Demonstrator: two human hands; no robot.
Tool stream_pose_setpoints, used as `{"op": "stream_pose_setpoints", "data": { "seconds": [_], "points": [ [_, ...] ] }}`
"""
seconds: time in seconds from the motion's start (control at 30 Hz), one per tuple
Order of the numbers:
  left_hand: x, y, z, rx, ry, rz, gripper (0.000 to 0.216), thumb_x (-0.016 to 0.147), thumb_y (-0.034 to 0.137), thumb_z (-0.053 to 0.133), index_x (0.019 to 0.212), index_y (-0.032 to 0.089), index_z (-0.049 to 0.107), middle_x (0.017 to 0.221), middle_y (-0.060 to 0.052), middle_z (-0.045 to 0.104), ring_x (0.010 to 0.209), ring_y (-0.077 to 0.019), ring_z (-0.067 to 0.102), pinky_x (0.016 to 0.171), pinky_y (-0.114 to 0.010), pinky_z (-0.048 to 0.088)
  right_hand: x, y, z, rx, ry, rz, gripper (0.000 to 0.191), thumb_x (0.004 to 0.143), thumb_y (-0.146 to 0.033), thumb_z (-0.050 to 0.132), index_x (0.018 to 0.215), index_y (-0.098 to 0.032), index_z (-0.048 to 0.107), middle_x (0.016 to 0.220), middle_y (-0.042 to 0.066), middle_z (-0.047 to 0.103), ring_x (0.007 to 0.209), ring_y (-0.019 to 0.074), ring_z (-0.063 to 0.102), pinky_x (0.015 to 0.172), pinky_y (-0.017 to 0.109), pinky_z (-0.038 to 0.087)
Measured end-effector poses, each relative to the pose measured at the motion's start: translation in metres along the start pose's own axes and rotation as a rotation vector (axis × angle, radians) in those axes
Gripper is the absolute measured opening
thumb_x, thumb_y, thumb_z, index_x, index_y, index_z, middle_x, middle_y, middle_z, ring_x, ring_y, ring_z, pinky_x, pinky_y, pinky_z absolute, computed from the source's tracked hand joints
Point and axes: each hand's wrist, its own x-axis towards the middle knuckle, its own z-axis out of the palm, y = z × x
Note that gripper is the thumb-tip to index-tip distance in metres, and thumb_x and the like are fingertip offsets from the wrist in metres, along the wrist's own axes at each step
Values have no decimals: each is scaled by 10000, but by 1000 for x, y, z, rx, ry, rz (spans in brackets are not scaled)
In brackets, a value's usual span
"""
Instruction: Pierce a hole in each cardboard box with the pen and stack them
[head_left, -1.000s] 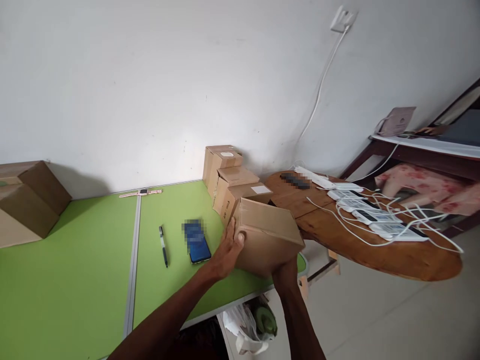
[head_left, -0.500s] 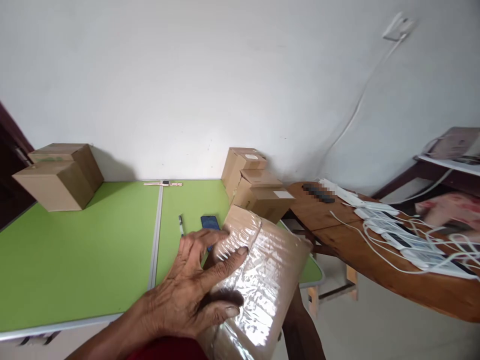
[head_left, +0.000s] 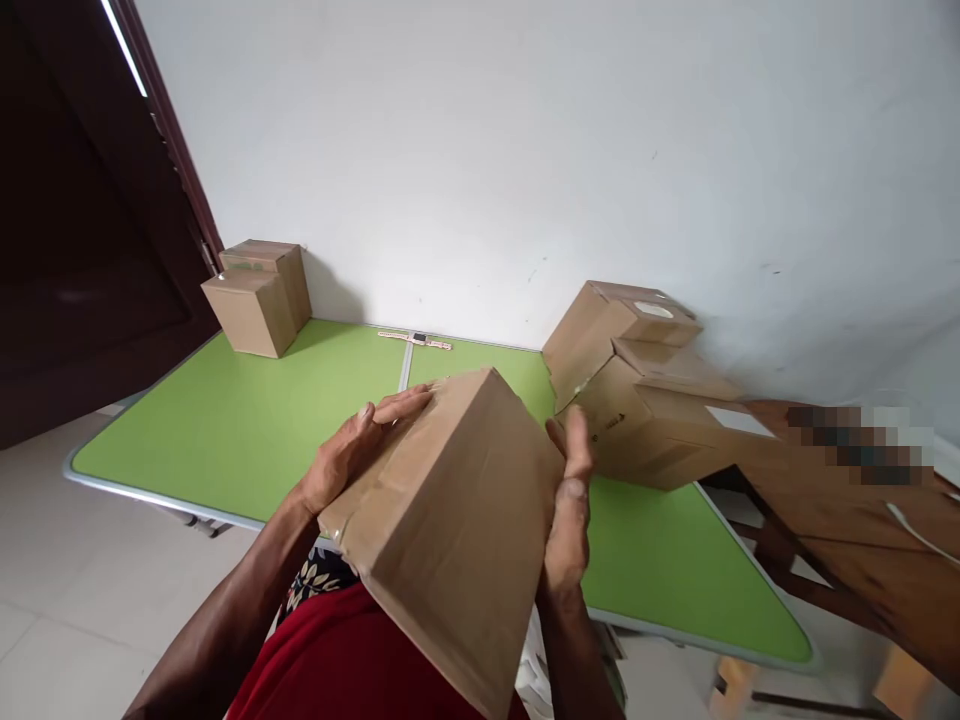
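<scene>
I hold a brown cardboard box [head_left: 450, 520] between both hands, close to my body and above the near edge of the green table [head_left: 247, 430]. My left hand [head_left: 360, 445] lies flat against the box's left face with its fingers stretched along the top edge. My right hand [head_left: 566, 510] presses the box's right side, thumb and fingers extended upward. The box is tilted, one corner pointing up and away from me. Clear tape shows along its lower left edge.
A row of three cardboard boxes [head_left: 637, 390] stands at the table's right back. Two more boxes [head_left: 259, 295] sit at the far left corner by a dark door [head_left: 82, 240]. A watch [head_left: 417, 340] lies by the wall. A wooden table [head_left: 862, 500] adjoins on the right.
I have drawn the box from the table's right end toward my body and turned it over. My view has swung left, so the door now shows and the chargers have left the picture.
</scene>
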Motion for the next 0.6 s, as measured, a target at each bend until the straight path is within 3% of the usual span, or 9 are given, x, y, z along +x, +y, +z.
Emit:
{"op": "stream_pose_setpoints", "data": {
  "seconds": [0.1,0.2,0.3,0.4,0.5,0.6],
  "points": [
    [-1,-6,-4,-274,45,-153,729,980,764,484,1405,237,752,1650,-82,567,1618,-438,333,1342,-631,170,-3,-2,6,30,-44,46,827,1038,-767,171,1523,-247,593,1566,129,569,1472,352,514,1156,535,459],
    [-2,-9,-6,-399,175,-173,635,991,725,486,1318,276,794,1624,-46,601,1660,-378,267,1346,-607,178,-8,0,16,191,-15,195,783,1044,-770,204,1394,-250,673,1456,110,653,1375,333,587,1094,496,495],
    [-3,-7,-7,-339,304,-64,637,981,754,457,1301,321,797,1664,8,556,1700,-311,144,1370,-577,54,-12,8,25,376,10,385,724,1009,-810,334,1247,-257,735,1339,82,720,1256,322,650,1013,469,531],
    [-5,-4,-1,-207,341,87,697,986,795,394,1312,327,795,1635,4,592,1691,-303,187,1372,-534,-38,-11,21,29,479,1,512,724,949,-854,436,1184,-248,756,1219,77,768,1150,321,710,940,460,568],
    [-8,-4,9,-52,308,241,782,1017,821,277,1361,324,773,1572,-23,649,1634,-324,331,1371,-521,40,-8,32,31,354,-73,473,796,983,-852,304,1164,-222,757,1125,96,805,1016,326,780,861,472,609],
    [-12,-9,12,130,256,354,956,967,905,141,1508,314,664,1609,-69,602,1595,-364,381,1352,-560,131,-7,38,32,108,-150,317,850,1030,-809,176,1056,-212,780,950,76,823,855,313,805,792,463,626]
  ]
}}
